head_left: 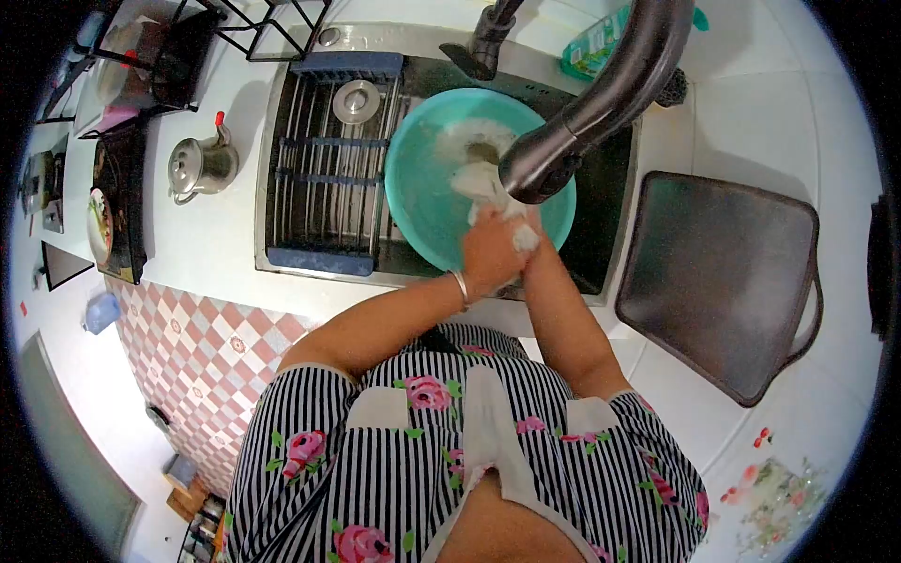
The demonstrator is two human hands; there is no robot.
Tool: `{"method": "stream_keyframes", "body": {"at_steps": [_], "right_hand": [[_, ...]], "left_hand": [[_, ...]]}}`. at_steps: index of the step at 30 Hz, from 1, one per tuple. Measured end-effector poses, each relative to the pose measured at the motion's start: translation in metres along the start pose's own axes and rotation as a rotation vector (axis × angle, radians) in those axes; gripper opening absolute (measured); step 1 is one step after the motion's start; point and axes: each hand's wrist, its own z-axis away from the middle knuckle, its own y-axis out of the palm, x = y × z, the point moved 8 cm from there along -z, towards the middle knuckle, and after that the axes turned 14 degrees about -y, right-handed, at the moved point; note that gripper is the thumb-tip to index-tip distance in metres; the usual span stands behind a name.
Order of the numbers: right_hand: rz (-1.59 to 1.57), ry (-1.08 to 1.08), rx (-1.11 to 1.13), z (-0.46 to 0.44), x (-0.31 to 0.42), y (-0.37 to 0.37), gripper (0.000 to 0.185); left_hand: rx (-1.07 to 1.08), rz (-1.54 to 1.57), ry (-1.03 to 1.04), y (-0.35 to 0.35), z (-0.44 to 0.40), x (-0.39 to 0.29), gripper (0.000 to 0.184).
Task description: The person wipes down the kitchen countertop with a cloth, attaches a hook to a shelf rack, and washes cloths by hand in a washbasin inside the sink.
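Observation:
A teal basin sits in the sink, with cloudy, soapy water in it. My left hand, with a bangle at its wrist, is closed at the basin's near side. Pressed close beside it is my right hand, partly hidden behind the left one. A wet white cloth comes out from between my hands into the basin; both appear wrapped around it. Soap suds cling to the fingers. The black faucet hangs over the basin's right side and covers part of it.
A roll-up drying rack covers the sink's left side, with a metal strainer on it. A steel pot stands on the left counter. To the right lies a dark rectangular tray. A green bottle stands behind the faucet.

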Motion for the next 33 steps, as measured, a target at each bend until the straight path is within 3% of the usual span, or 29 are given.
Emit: {"method": "stream_keyframes", "body": {"at_steps": [2, 4, 5, 8, 11, 12, 14, 17, 19, 21, 23, 24, 25, 27, 28, 30, 33], "right_hand": [[0.136, 0.004, -0.032, -0.006, 0.005, 0.006, 0.035], [-0.263, 0.262, -0.336, 0.001, 0.001, 0.006, 0.036], [-0.378, 0.333, -0.469, 0.005, 0.000, 0.007, 0.037], [-0.190, 0.292, -0.612, 0.002, 0.016, 0.004, 0.036], [-0.035, 0.324, -0.636, -0.011, 0.070, 0.015, 0.034], [-0.046, 0.345, -0.645, -0.014, 0.073, 0.006, 0.034], [-0.139, 0.356, -0.512, -0.026, 0.094, 0.030, 0.036], [-0.001, 0.270, -0.209, -0.048, 0.124, 0.075, 0.041], [-0.061, 0.266, -0.169, -0.055, 0.131, 0.082, 0.049], [0.105, 0.263, -0.145, -0.057, 0.120, 0.057, 0.058], [0.490, 0.257, -0.128, -0.048, 0.081, -0.003, 0.067], [0.512, 0.502, -0.160, -0.028, 0.074, 0.000, 0.073], [0.297, 0.627, -0.177, -0.013, 0.067, 0.019, 0.070], [-0.144, 0.868, -0.212, 0.019, 0.054, 0.057, 0.065], [-0.417, 0.785, -0.150, 0.008, 0.045, 0.066, 0.062], [-0.955, 0.592, -0.018, -0.012, 0.024, 0.064, 0.058], [-0.620, 0.632, -0.356, 0.019, -0.031, 0.034, 0.052]], "left_hand": [[-0.028, 0.005, 0.092, -0.003, -0.017, 0.005, 0.037], [0.053, 0.190, -0.074, -0.008, -0.046, 0.029, 0.037], [0.140, 0.372, -0.282, -0.020, -0.064, 0.043, 0.035], [0.046, 0.400, -0.154, 0.007, -0.106, 0.094, 0.041], [-0.136, 0.005, -0.030, -0.031, -0.107, 0.080, 0.046], [-0.037, 0.082, 0.025, -0.036, -0.111, 0.071, 0.049], [0.161, 0.235, 0.121, -0.044, -0.110, 0.055, 0.055], [0.343, 0.318, 0.305, -0.046, -0.077, 0.011, 0.063], [0.264, 0.332, 0.200, -0.065, -0.077, 0.007, 0.060], [0.114, 0.322, 0.149, -0.073, -0.085, 0.021, 0.054], [-0.110, 0.285, 0.145, -0.069, -0.101, 0.055, 0.046], [-0.072, 0.342, 0.088, -0.069, -0.101, 0.057, 0.055], [-0.033, 0.399, 0.031, -0.071, -0.099, 0.054, 0.065], [-0.102, 0.419, -0.072, -0.058, -0.073, 0.036, 0.054], [-0.217, 0.380, -0.115, -0.051, -0.058, 0.025, 0.037], [-0.270, 0.281, -0.059, -0.049, -0.055, 0.022, 0.034], [-0.332, 0.127, 0.032, -0.034, -0.058, 0.045, 0.030]]}}
